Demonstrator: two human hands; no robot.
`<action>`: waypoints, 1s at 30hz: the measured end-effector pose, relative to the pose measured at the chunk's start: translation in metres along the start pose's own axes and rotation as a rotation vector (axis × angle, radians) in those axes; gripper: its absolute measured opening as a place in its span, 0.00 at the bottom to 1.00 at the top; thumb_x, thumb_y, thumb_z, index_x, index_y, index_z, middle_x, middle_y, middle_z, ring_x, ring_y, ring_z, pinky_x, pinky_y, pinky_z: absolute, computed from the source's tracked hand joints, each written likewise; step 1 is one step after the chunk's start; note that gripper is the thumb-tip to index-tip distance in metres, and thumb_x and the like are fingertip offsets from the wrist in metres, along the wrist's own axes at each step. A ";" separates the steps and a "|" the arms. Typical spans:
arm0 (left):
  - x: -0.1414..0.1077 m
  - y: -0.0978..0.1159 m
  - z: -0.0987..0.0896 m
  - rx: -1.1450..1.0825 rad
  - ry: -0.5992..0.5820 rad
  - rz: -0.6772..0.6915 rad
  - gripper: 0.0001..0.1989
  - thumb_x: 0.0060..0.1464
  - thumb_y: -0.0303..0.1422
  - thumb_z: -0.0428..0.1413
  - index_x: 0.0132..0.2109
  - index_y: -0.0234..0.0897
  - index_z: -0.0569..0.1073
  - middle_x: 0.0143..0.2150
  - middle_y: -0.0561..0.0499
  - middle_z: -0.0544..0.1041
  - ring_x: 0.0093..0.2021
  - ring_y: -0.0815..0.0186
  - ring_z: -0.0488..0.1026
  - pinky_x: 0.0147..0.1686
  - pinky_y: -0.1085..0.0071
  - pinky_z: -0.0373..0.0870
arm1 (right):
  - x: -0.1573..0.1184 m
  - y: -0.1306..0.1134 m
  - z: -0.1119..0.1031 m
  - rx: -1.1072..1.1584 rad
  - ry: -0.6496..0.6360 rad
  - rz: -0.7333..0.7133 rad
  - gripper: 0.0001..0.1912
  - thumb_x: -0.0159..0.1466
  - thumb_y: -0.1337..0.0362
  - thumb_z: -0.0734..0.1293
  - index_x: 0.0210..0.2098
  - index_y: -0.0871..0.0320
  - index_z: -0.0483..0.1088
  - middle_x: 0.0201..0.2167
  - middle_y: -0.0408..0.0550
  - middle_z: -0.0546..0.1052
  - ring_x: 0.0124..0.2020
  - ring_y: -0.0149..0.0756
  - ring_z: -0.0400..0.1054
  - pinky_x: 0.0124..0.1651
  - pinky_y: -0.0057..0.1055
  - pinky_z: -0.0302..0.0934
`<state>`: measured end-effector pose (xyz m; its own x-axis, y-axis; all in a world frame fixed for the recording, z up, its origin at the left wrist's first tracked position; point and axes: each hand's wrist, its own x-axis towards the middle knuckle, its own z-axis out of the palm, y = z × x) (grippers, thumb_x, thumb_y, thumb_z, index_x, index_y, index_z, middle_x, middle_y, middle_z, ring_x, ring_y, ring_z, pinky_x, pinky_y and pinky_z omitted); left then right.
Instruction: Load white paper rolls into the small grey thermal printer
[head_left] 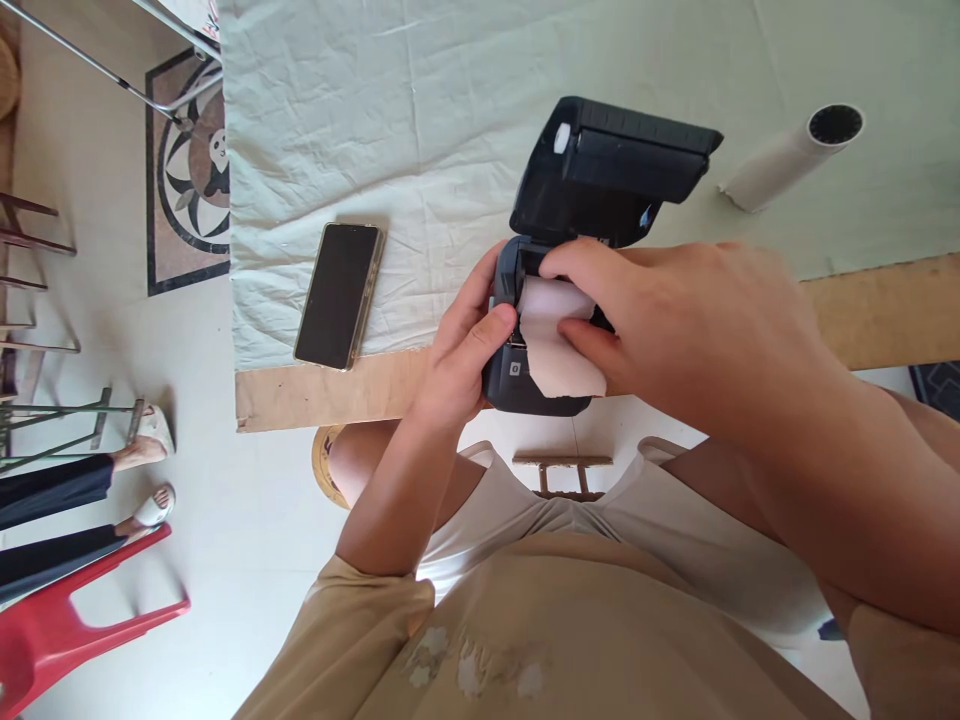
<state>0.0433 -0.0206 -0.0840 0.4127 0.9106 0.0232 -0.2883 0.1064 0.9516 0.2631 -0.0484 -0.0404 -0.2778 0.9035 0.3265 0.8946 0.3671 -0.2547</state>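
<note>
A black portable receipt printer [536, 397] is at the table's front edge, with its lid [611, 165] swung up and back. My left hand [469, 345] grips the printer's left side, thumb on the rim of the compartment. In the compartment sits a white paper roll [556, 297], its loose end [570, 365] hanging over the printer's front. My right hand [690, 320] reaches in from the right with its fingers closed about the roll. The roll's right side is hidden by that hand.
A dark-screened phone [339, 295] lies left on the pale green cloth [450, 120]. At right is a white tube [780, 165]. The bare wooden table edge [330, 400] runs in front. Another person's feet [154, 505] and a red chair [67, 630] are at left.
</note>
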 end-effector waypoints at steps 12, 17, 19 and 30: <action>0.004 -0.013 -0.002 -0.073 0.109 -0.003 0.27 0.68 0.57 0.66 0.63 0.46 0.81 0.66 0.46 0.87 0.84 0.41 0.70 0.77 0.46 0.79 | 0.015 0.029 -0.048 1.025 0.056 0.525 0.18 0.58 0.59 0.74 0.49 0.45 0.81 0.39 0.43 0.81 0.28 0.37 0.70 0.24 0.36 0.58; 0.004 -0.014 0.000 -0.082 0.112 0.026 0.23 0.70 0.55 0.64 0.62 0.49 0.83 0.64 0.49 0.89 0.84 0.43 0.70 0.76 0.46 0.81 | 0.007 0.052 -0.013 1.011 0.210 0.675 0.11 0.60 0.58 0.76 0.40 0.48 0.72 0.33 0.44 0.72 0.26 0.35 0.66 0.26 0.37 0.62; 0.003 -0.014 0.000 -0.077 0.119 0.033 0.22 0.71 0.55 0.64 0.62 0.49 0.84 0.66 0.50 0.88 0.85 0.42 0.69 0.75 0.46 0.81 | 0.000 0.055 -0.003 0.838 0.173 0.621 0.13 0.62 0.55 0.78 0.41 0.49 0.73 0.33 0.44 0.73 0.29 0.37 0.70 0.33 0.40 0.70; 0.004 -0.016 -0.003 -0.057 0.108 0.051 0.22 0.70 0.54 0.65 0.62 0.49 0.85 0.71 0.53 0.85 0.86 0.42 0.66 0.74 0.47 0.83 | -0.010 0.084 0.030 0.273 0.056 0.302 0.24 0.65 0.53 0.82 0.58 0.45 0.79 0.47 0.50 0.86 0.40 0.45 0.80 0.43 0.42 0.71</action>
<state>0.0469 -0.0172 -0.1002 0.3017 0.9528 0.0346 -0.3566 0.0791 0.9309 0.3311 -0.0200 -0.0921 0.0096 0.9688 0.2475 0.8050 0.1393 -0.5766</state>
